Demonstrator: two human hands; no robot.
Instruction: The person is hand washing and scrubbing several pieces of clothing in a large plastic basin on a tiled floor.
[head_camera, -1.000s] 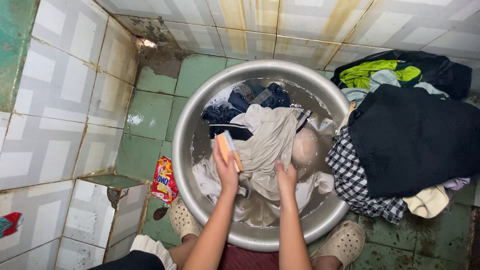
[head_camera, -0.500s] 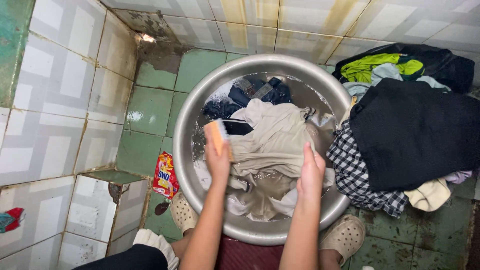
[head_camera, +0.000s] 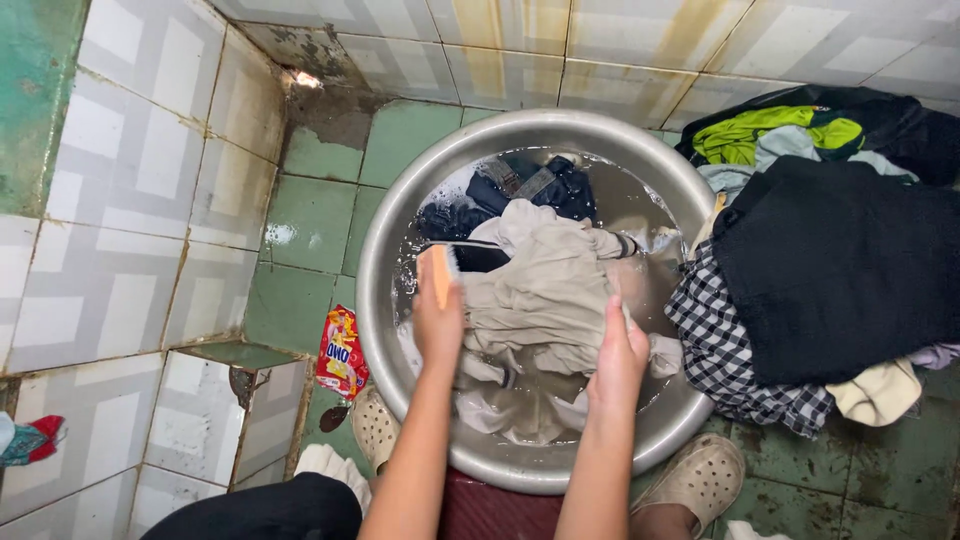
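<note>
Green tiled floor (head_camera: 310, 220), tiled corner w/ patterned walls; big metal basin (head_camera: 385, 300) of murky water in front of me.

Vs. half a sec earlier, my right hand (head_camera: 618, 350) had slid fwd and lay flat, fingers together, pressing the beige garment (head_camera: 550, 290) mid-basin, so cloth looked pinned for scrubbing. Left hand (head_camera: 438, 318) was curled round the orange scrub brush (head_camera: 440, 272), held upright just above the garment's left edge, barely shifted. Both forearms reached straight out. Laundry pile (head_camera: 830, 260) sat right of basin; red detergent sachet (head_camera: 341, 352) on floor at left.
</note>
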